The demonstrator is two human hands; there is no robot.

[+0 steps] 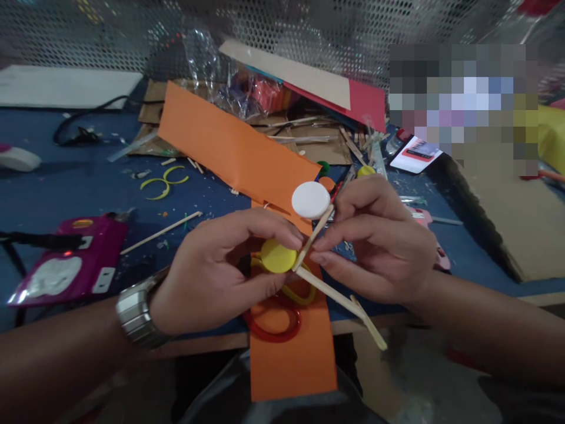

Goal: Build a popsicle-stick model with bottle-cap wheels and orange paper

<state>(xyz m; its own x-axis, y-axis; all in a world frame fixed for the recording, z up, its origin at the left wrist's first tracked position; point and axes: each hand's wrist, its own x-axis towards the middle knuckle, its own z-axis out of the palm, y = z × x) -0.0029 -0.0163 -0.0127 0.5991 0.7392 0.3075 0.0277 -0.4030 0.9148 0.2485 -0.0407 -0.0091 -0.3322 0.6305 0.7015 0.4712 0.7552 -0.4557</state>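
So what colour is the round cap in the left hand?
Yellow cap, pinched in the left hand, seen in the head view.

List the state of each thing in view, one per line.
left hand: pinching the yellow cap
yellow cap: held, stick end against it
right hand: pinching a wooden stick
wooden stick: held tilted, white disc on its top end
white disc: raised above the table
orange paper strip: lying flat, hanging over the table edge
red ring: lying on the orange paper
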